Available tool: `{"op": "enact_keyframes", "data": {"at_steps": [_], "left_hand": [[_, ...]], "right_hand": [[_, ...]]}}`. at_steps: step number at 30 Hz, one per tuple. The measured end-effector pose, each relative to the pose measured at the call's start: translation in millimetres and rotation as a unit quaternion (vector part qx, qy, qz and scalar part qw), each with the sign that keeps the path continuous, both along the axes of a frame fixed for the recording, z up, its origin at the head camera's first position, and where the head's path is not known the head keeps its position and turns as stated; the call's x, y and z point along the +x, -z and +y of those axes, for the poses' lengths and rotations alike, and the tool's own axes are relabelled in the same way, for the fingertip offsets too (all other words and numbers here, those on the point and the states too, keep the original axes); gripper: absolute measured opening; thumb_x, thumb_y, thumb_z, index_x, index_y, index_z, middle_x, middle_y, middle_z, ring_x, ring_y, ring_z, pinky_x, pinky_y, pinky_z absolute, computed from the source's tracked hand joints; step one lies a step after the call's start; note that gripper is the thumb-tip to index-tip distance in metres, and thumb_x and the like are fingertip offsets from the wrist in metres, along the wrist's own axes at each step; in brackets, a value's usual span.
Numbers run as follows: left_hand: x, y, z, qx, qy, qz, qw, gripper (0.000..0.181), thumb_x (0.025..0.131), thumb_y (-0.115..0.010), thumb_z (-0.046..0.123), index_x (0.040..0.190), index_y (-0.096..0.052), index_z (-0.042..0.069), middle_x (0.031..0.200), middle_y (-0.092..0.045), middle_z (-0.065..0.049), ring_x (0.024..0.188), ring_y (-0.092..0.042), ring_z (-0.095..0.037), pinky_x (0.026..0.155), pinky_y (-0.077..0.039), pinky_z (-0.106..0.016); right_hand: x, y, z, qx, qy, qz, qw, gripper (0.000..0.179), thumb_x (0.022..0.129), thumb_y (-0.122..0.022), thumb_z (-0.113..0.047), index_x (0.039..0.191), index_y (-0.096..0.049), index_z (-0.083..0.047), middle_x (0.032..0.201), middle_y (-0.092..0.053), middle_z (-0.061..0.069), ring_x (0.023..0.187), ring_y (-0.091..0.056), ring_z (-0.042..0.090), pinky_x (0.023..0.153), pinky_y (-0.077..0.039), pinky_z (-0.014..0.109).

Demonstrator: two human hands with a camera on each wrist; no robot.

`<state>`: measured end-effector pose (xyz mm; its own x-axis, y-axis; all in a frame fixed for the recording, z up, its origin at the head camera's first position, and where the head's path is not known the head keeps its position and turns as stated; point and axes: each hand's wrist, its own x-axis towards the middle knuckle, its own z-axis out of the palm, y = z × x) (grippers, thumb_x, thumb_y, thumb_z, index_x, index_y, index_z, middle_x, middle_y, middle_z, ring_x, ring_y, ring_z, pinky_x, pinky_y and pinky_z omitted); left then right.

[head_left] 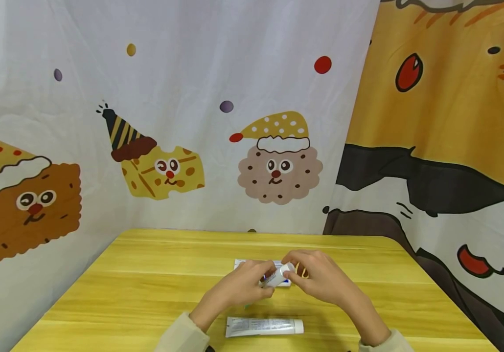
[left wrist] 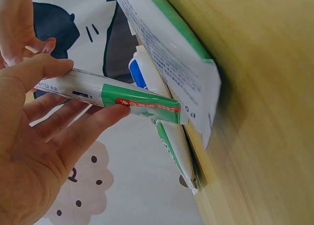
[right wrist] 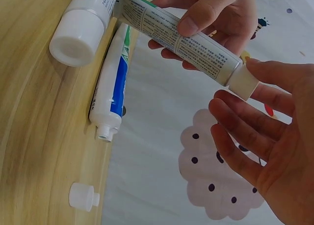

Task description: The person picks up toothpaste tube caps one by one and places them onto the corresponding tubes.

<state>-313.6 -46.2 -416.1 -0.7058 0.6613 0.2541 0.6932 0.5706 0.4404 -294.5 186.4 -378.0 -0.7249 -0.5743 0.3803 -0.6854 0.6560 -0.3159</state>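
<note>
My left hand (head_left: pixel 245 283) grips a white and green toothpaste tube (left wrist: pixel 117 95) by its body, the thumb lying along one side and fingers on the other. The tube is tilted, its flat crimped end low and its capped end raised toward the right. At that end my right hand (head_left: pixel 322 276) pinches the white screw cap (right wrist: pixel 244 82) with thumb and forefinger; the other fingers are spread loosely below it. The cap sits at the tube's neck. Small print covers the side of the tube facing the right wrist view.
A capped toothpaste tube (head_left: pixel 261 326) lies on the wooden table (head_left: pixel 146 283) near the front. Farther back lies a blue, green and white tube (right wrist: pixel 108 95) with a bare nozzle. A loose white cap (right wrist: pixel 81 196) rests beyond that nozzle. A cartoon-printed curtain (head_left: pixel 212 58) hangs behind.
</note>
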Motion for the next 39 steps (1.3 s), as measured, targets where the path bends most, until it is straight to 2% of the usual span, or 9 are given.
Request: {"op": "enact_keyframes", "data": {"at_steps": [10,16,24,31,39], "left_hand": [[1.0,-1.2,-0.2,-0.003,-0.004,-0.001,1.0000,0.015,0.094,-0.071,0.018,0.107,-0.065,0.019,0.092,-0.066,0.011,0.071,-0.053,0.000,0.064,-0.048,-0.017],[2.0,-2.3,-0.3,-0.004,-0.003,-0.004,1.0000,0.015,0.094,-0.071,0.018,0.108,-0.065,0.019,0.091,-0.064,0.012,0.069,-0.051,0.000,0.063,-0.047,-0.017],[3.1,-2.9,-0.7,0.001,0.000,-0.010,0.9999,0.013,0.095,-0.070,0.018,0.107,-0.065,0.020,0.089,-0.064,0.013,0.068,-0.050,0.000,0.063,-0.047,-0.017],[2.4,-3.0,-0.1,0.001,0.001,-0.011,0.9999,0.012,0.095,-0.070,0.017,0.105,-0.065,0.020,0.089,-0.064,0.013,0.068,-0.050,0.001,0.063,-0.046,-0.017],[2.6,-2.4,0.5,0.002,-0.002,-0.013,0.9999,0.014,0.094,-0.072,0.018,0.106,-0.065,0.020,0.091,-0.065,0.013,0.069,-0.051,0.000,0.062,-0.047,-0.017]], "right_hand": [[-0.7,-0.2,-0.7,-0.001,0.012,0.001,0.9999,0.015,0.099,-0.070,-0.035,0.106,-0.073,-0.022,0.088,-0.071,-0.014,0.073,-0.058,-0.006,0.061,-0.049,0.018],[-1.0,0.5,-1.1,-0.008,0.010,-0.007,0.9999,0.021,0.099,-0.070,-0.039,0.110,-0.073,-0.021,0.085,-0.070,-0.014,0.072,-0.060,-0.003,0.059,-0.049,0.019],[0.0,0.6,0.0,-0.009,0.011,-0.009,0.9999,0.017,0.099,-0.070,-0.036,0.108,-0.072,-0.022,0.086,-0.070,-0.014,0.073,-0.059,-0.003,0.060,-0.050,0.019],[-0.2,0.7,2.1,-0.002,0.018,-0.012,0.9998,0.017,0.099,-0.068,-0.041,0.104,-0.072,-0.024,0.082,-0.068,-0.017,0.072,-0.059,-0.004,0.060,-0.049,0.019],[0.2,-0.8,3.6,0.000,0.011,-0.003,0.9999,0.011,0.095,-0.075,-0.032,0.100,-0.071,-0.024,0.078,-0.066,-0.017,0.068,-0.058,-0.003,0.057,-0.047,0.018]]}}
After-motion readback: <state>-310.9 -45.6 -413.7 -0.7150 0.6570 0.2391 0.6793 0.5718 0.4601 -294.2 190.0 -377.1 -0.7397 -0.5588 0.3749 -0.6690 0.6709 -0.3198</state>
